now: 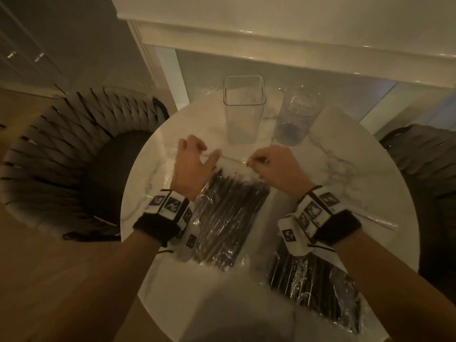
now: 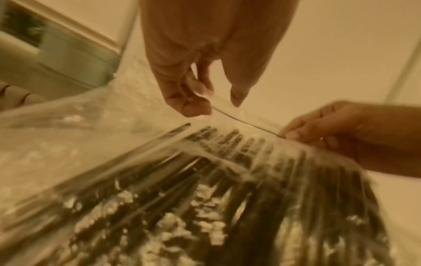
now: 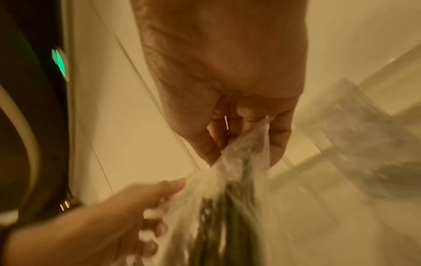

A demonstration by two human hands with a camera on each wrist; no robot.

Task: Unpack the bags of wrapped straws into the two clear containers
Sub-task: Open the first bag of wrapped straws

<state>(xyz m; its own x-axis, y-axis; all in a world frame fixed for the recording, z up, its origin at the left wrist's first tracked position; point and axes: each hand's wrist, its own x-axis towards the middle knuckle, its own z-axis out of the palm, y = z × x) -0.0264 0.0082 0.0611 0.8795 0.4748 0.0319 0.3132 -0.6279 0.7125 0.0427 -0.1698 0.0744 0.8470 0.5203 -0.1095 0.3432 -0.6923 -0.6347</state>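
Observation:
A clear bag of dark wrapped straws (image 1: 227, 213) (image 2: 227, 180) (image 3: 227, 198) lies on the round marble table (image 1: 345, 169), its top edge raised. My left hand (image 1: 195, 159) (image 2: 193, 102) pinches that top edge at its left end. My right hand (image 1: 266, 161) (image 3: 241, 140) pinches it at the right end, and the edge is stretched between them. A second bag of dark straws (image 1: 315, 287) lies near the front right, under my right forearm. Behind the hands stand a square clear container (image 1: 244, 107) and a round clear container (image 1: 296, 117), with no straws visible in either.
A woven chair (image 1: 61, 156) stands left of the table and another chair (image 1: 429, 169) to the right. A white counter edge (image 1: 271, 43) runs behind the containers. A thin clear strip (image 1: 380, 222) lies on the table at the right.

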